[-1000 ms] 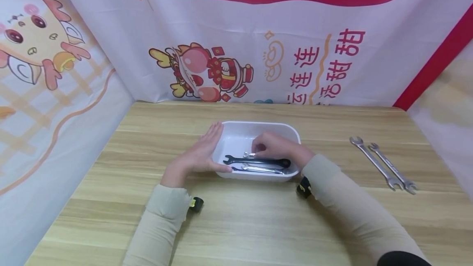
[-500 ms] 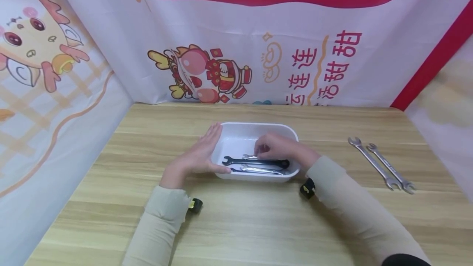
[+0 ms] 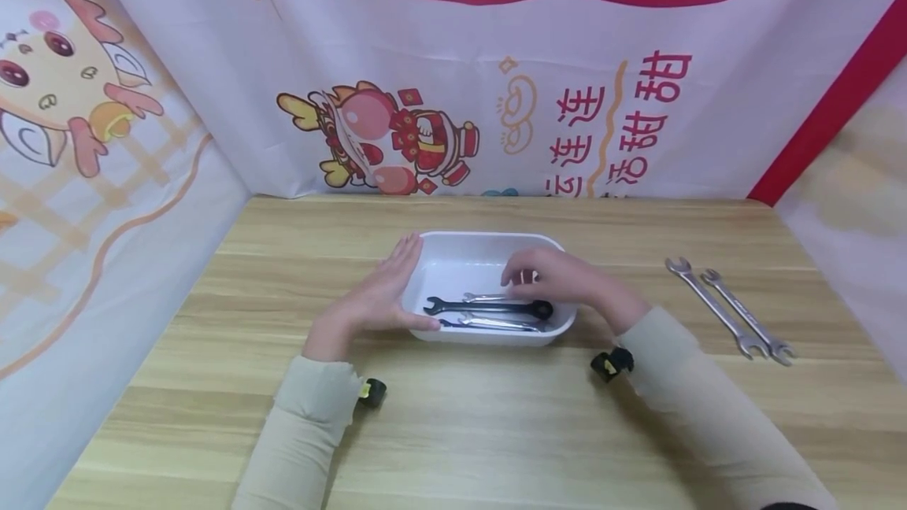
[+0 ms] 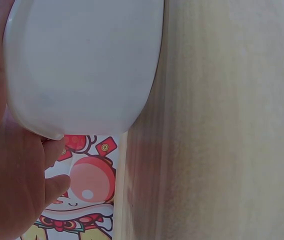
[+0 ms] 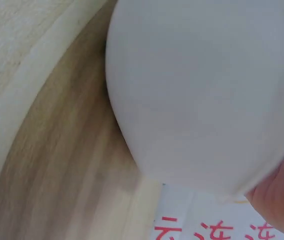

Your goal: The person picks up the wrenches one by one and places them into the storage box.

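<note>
Now the left hand [image 3: 368, 301] lies flat against the short wall of a white tray [image 3: 489, 246] on the tray's nine o'clock side, fingers straight and pressed together, thumb along the near corner; the left wrist view shows the palm [image 4: 2, 165] touching the tray's smooth outer wall [image 4: 82, 65]; the right hand [image 3: 560, 278] hovers over the tray's three o'clock end, fingers [image 3: 520, 270] loosely curled and slightly apart, and I cannot tell whether they pinch anything, though nothing shows between them; the tray sits at the middle of the wooden desk [image 3: 496, 431]; inside it lie a black wrench [image 3: 489, 308], a silver wrench [image 3: 496, 324] just beside it toward six o'clock, and a smaller silver wrench [image 3: 485, 297] toward twelve o'clock, all running nine to three; two more long silver wrenches [image 3: 730, 309] lie side by side on the desk well apart at three o'clock; printed cloth with a cartoon dragon [image 3: 383, 140] hangs behind; judging by their look, the wrenches are stiff, dense steel, smooth and likely to slip and clatter against the slick plastic; the mid-shank seems the best place to pinch one, lifting it clear of its neighbours; the tray looks light and thin, apt to slide unless braced at its wall.
</note>
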Demonstrator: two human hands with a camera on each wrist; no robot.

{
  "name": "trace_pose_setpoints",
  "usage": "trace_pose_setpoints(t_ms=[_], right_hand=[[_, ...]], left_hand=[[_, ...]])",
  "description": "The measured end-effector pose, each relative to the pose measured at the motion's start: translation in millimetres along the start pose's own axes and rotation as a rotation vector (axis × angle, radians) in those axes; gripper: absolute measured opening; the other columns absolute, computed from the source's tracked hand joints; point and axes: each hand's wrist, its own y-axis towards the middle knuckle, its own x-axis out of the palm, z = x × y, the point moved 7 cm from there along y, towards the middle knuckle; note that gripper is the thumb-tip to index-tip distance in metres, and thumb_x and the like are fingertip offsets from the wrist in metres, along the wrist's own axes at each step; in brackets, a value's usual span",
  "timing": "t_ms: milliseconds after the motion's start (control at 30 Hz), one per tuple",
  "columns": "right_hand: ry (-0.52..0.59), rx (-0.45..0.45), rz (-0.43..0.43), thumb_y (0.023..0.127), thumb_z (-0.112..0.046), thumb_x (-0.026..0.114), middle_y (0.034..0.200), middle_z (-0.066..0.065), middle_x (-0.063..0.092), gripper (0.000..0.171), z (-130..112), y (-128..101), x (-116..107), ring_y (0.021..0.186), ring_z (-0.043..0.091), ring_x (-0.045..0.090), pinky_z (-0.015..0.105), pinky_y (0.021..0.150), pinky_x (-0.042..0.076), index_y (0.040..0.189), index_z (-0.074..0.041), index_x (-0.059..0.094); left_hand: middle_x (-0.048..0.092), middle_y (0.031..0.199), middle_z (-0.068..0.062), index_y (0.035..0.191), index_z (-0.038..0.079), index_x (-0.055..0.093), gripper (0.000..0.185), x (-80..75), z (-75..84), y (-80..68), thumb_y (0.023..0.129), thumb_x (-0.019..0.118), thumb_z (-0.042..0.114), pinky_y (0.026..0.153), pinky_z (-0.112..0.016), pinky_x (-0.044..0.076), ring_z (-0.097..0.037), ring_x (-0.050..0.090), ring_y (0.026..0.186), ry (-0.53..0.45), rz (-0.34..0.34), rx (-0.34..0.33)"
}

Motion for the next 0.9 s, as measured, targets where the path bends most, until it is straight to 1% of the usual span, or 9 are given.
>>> trace_pose_setpoints(t_ms=[67,167,267,433,500,633,733,900], right_hand=[[0.000,0.006,0.013,0.093,-0.021,0.070,0.092,-0.007,0.068,0.019,-0.6,-4.7,-3.0,0.085,0.008,0.060,0.029,0.080,0.054,0.110,-0.013,0.073],[0.005,0.007,0.036,0.093,-0.021,0.071,0.094,-0.007,0.068,0.020,-1.2,-11.9,-6.5,0.086,0.008,0.061,0.031,0.082,0.055,0.111,-0.014,0.073],[0.014,0.010,0.067,0.093,-0.021,0.070,0.099,-0.005,0.070,0.019,-0.9,-19.1,-9.8,0.089,0.009,0.061,0.034,0.085,0.056,0.110,-0.015,0.073],[0.042,0.014,0.123,0.094,-0.021,0.069,0.107,0.002,0.071,0.019,-3.0,-32.9,-16.9,0.096,0.012,0.062,0.040,0.089,0.056,0.111,-0.014,0.073],[0.050,0.011,0.146,0.093,-0.020,0.070,0.107,0.004,0.072,0.019,-4.9,-38.9,-20.0,0.097,0.013,0.063,0.041,0.090,0.057,0.111,-0.013,0.072],[0.048,0.010,0.190,0.092,-0.020,0.071,0.106,0.003,0.072,0.019,-7.4,-49.4,-25.2,0.097,0.011,0.064,0.039,0.089,0.057,0.111,-0.013,0.072],[0.039,0.019,0.218,0.092,-0.019,0.072,0.103,0.000,0.072,0.020,-7.6,-56.2,-29.5,0.094,0.009,0.064,0.038,0.088,0.058,0.111,-0.013,0.071],[0.018,0.036,0.260,0.091,-0.017,0.072,0.098,-0.005,0.070,0.020,-4.4,-66.7,-37.2,0.092,0.010,0.064,0.041,0.088,0.059,0.110,-0.012,0.072]], left_hand=[[-0.014,0.168,0.003,0.160,0.017,-0.006,0.136,-0.4,0.0,0.2,0.068,0.080,0.068,0.125,-0.055,0.008,-0.024,-0.011,0.156,0.004,-0.001,0.003],[-0.013,0.168,0.002,0.160,0.018,-0.006,0.136,0.2,-1.7,0.7,0.068,0.080,0.067,0.125,-0.054,0.008,-0.021,-0.012,0.156,0.003,-0.004,-0.012],[-0.011,0.169,-0.001,0.160,0.018,-0.007,0.135,0.3,-1.6,0.6,0.068,0.080,0.067,0.125,-0.056,0.008,-0.021,-0.012,0.156,0.003,-0.004,-0.011],[-0.012,0.169,0.001,0.160,0.018,-0.006,0.136,0.1,-0.8,0.9,0.067,0.079,0.069,0.125,-0.056,0.009,-0.022,-0.011,0.156,0.007,-0.004,-0.006],[-0.014,0.168,0.004,0.161,0.018,-0.006,0.136,0.1,-0.8,1.3,0.067,0.079,0.070,0.125,-0.055,0.009,-0.020,-0.012,0.156,0.008,-0.005,-0.007],[-0.016,0.167,0.007,0.161,0.018,-0.006,0.136,-0.2,-0.7,2.0,0.068,0.080,0.067,0.126,-0.053,0.008,-0.018,-0.013,0.156,0.006,-0.007,-0.011],[-0.016,0.167,0.006,0.161,0.017,-0.006,0.135,-0.9,0.0,1.8,0.069,0.081,0.065,0.125,-0.054,0.007,-0.019,-0.013,0.156,0.002,-0.005,-0.010],[-0.016,0.167,0.006,0.160,0.018,-0.007,0.136,-0.6,-0.7,0.6,0.068,0.080,0.067,0.125,-0.055,0.007,-0.020,-0.012,0.156,0.011,-0.007,-0.014]])
